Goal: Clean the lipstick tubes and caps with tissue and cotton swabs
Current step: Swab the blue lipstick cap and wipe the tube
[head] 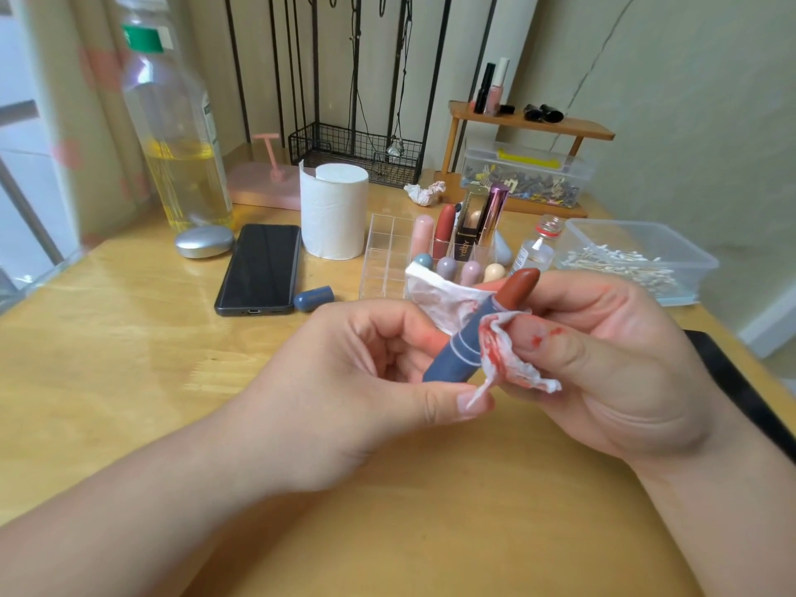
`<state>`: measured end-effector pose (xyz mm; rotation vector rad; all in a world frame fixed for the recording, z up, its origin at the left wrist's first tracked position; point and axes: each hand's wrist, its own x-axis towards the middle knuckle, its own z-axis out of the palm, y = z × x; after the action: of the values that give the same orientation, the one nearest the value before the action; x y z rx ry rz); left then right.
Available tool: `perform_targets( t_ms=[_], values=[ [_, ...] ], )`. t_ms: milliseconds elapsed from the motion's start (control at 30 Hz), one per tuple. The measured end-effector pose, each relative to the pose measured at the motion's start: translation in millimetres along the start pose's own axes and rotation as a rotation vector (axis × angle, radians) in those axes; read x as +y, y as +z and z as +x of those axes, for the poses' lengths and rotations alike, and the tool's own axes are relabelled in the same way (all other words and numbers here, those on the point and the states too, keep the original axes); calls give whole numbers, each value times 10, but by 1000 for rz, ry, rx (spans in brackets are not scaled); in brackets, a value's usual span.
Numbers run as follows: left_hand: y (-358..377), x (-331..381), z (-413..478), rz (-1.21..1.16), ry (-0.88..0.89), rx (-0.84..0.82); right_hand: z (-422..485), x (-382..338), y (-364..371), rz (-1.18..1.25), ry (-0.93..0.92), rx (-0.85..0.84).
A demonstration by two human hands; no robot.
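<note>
While I hold the blue lipstick tube [456, 351] slanted between my two hands, its brown-red bullet [519, 288] stands out of the top, on the side of my right hand. My left hand [379, 372] grips the lower part of the tube with curled fingers. My right hand [603, 359] pinches a piece of tissue [504, 359], stained red, against the collar just under the bullet.

I think the step is to wipe this collar. To do it well, I should turn the tube slowly with the left hand and press with a white part of the tissue, because the red part would only smear. The thumb must not touch the soft bullet, which could dent. There are red marks on my right fingers, and they can leave colour on the tube.

Just beyond my left hand lies the blue cap [314, 298], beside a dark phone [258, 269]. Behind both hands stands a clear organizer [387, 260] with other lipsticks, and further back a tissue roll [334, 211]. Beyond my right hand is a plastic box of cotton swabs [637, 256], near a small glass bottle [538, 247]. Far past my left hand stands a big bottle with yellow liquid [176, 135]. All of this rests on a glossy, light wooden table [129, 359]. Against the pale wall there is a small wooden shelf [530, 122].
</note>
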<state>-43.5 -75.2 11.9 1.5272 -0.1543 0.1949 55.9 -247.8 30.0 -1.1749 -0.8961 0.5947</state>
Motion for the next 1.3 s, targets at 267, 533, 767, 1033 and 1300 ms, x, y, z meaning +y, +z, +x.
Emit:
perform_targets(
  t_ms=[267,533,767,1033,1300],
  values=[
    [74,-25,-70,265,81,129,5,-11,32,19,-51,-44],
    [18,67,-46,53,-35,-166,41,12,33,37,-36,-91],
    [-2,20,-30,58,-38,-124,74,55,42,176,44,-179],
    [87,60,-37,-23,-102,8,99,69,96,266,94,-152],
    [-3,51,-27,-63,-134,-245,87,81,50,235,123,-85]
  ],
)
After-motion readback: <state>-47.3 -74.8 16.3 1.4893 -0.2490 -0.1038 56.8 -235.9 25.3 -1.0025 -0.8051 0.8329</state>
